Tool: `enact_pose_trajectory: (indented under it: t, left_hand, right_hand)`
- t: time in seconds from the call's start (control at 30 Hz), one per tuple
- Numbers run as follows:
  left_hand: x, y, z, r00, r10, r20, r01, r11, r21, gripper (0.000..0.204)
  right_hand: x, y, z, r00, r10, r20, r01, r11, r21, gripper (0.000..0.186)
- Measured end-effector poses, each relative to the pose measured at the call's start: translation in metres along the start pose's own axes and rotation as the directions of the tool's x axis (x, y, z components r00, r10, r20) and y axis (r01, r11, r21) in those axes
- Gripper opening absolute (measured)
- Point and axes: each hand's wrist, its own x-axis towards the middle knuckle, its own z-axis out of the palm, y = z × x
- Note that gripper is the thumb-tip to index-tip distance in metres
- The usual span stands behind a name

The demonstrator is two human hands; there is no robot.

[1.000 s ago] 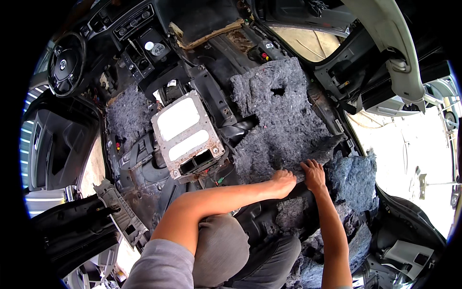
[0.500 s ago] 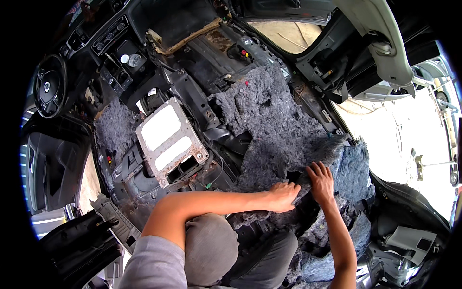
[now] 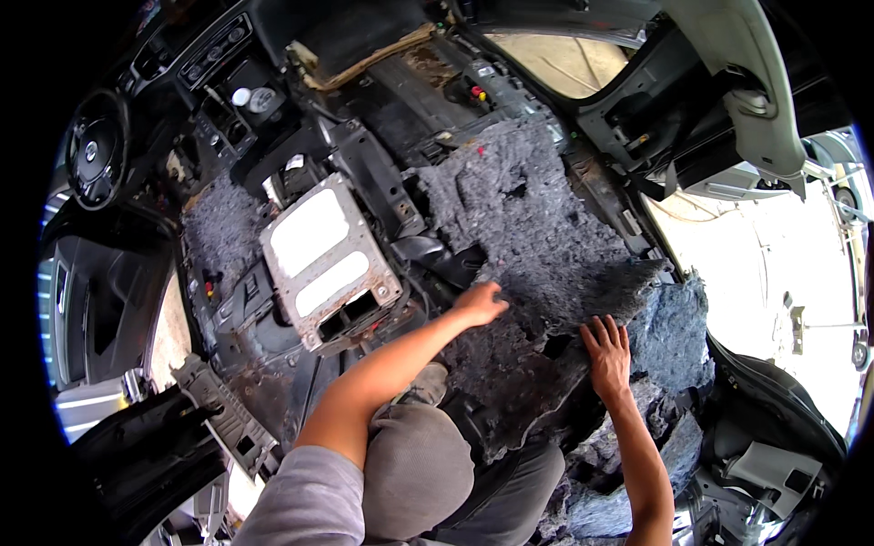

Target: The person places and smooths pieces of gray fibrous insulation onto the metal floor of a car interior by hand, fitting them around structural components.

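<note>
A sheet of grey felt sound-deadening padding (image 3: 519, 214) covers the car floor right of centre, ragged and torn at its borders. My left hand (image 3: 481, 304) reaches across to its left edge with the fingers curled in on the felt; their tips are partly hidden. Nearer to me, a darker flap (image 3: 519, 369) of the padding spreads toward my knees. My right hand (image 3: 607, 353) lies with fingers stretched on the near right border, beside a dark hole in the felt. Bluish-grey felt (image 3: 672, 328) is bunched just right of that hand.
To the left, a rusty-edged metal bracket (image 3: 320, 259) with white panels rises from the centre of the floor. A steering wheel (image 3: 96, 150) and console stand at far left. A grey pillar trim (image 3: 746, 91) hangs at upper right, beside the door opening.
My left hand has moved left and away from me, from beside the right hand to the padding's left edge. The near flap now lies more spread out. My right hand stays nearly in place.
</note>
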Motion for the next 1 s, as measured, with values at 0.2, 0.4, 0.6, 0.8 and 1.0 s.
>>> enact_pose_trajectory:
  t: [0.2, 0.4, 0.6, 0.8, 1.0]
  left_hand:
    - [0.054, -0.024, -0.033, 0.992, 0.038, -0.122, 0.011, 0.927, 0.376, 0.058]
    - [0.094, -0.045, -0.012, 0.988, -0.150, -0.041, 0.155, 0.964, 0.214, 0.060]
    - [0.090, -0.069, 0.022, 0.867, -0.487, 0.110, 0.377, 0.494, -0.783, 0.071]
    - [0.111, -0.022, 0.036, 0.736, -0.621, 0.270, 0.113, -0.280, -0.953, 0.087]
    - [0.133, -0.024, -0.021, 0.955, -0.289, 0.063, -0.071, -0.431, -0.899, 0.059]
  right_hand:
    - [-0.005, 0.004, -0.027, 0.999, 0.031, 0.021, -0.031, 0.999, 0.016, 0.056]
    - [-0.006, 0.007, -0.074, 0.997, 0.073, -0.008, -0.072, 0.994, 0.083, 0.058]
    - [0.031, 0.026, -0.166, 0.989, 0.080, -0.125, -0.057, 0.984, 0.171, 0.050]
    - [0.044, 0.019, -0.236, 0.990, 0.039, -0.138, -0.026, 0.995, 0.093, 0.052]
    - [0.038, 0.005, -0.268, 0.958, 0.064, -0.280, -0.026, 0.990, 0.140, 0.039]
